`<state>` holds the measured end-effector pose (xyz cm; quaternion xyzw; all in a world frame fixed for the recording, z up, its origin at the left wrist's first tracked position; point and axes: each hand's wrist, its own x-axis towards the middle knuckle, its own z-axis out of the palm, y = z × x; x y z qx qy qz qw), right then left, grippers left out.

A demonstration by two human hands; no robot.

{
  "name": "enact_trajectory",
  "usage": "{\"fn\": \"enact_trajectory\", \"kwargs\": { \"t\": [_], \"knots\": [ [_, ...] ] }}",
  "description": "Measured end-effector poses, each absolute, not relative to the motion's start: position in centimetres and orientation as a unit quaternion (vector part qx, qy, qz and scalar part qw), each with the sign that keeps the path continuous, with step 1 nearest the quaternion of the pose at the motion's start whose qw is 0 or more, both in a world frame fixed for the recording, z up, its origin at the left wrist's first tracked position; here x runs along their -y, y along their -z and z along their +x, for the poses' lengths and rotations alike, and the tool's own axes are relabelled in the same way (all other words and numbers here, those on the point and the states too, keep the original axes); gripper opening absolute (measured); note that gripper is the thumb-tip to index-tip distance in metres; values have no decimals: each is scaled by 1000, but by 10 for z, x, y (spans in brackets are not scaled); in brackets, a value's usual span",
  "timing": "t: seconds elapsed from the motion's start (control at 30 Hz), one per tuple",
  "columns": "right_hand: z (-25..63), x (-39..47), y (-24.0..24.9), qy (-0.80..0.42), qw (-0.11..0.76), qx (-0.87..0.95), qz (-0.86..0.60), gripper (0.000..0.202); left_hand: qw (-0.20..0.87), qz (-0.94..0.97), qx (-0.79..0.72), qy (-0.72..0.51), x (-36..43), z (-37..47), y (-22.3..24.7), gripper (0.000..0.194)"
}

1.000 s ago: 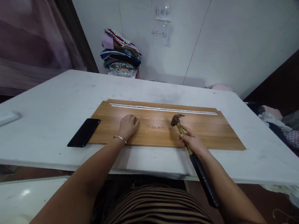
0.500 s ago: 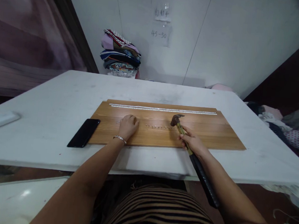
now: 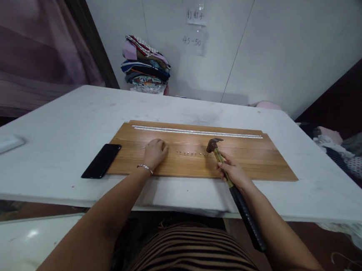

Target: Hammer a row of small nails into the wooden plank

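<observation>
My right hand point(image 3: 236, 172) is wrapped around the upper handle of a claw hammer point(image 3: 220, 156), its head raised over the wooden board point(image 3: 272, 163). The black grip of the handle runs back beneath my forearm. My left hand point(image 3: 154, 152) rests on the board's left half with its fingers curled; what lies inside them is hidden. A thin silver nail-like piece point(image 3: 143, 147) shows at that hand's left side, and I cannot tell whether it is held. Between my hands, several small nails point(image 3: 191, 154) stand in a row in the board.
Two white marked strips point(image 3: 196, 132) run along the board's far edge. A black phone point(image 3: 101, 161) lies at its left corner. The white table point(image 3: 58, 142) carries a long white object point(image 3: 0, 147) at far left. Folded clothes point(image 3: 146, 66) are stacked by the wall.
</observation>
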<state>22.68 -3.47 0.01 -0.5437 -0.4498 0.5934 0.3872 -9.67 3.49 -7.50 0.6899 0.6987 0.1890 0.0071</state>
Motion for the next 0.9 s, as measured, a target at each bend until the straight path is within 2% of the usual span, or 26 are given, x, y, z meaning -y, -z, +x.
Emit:
{"fn": "enact_trajectory", "kwargs": {
  "t": [0.9],
  "knots": [
    [227, 35, 8, -600, 376, 447, -547, 75, 6, 691, -699, -185, -35, -97, 75, 23]
  ]
}}
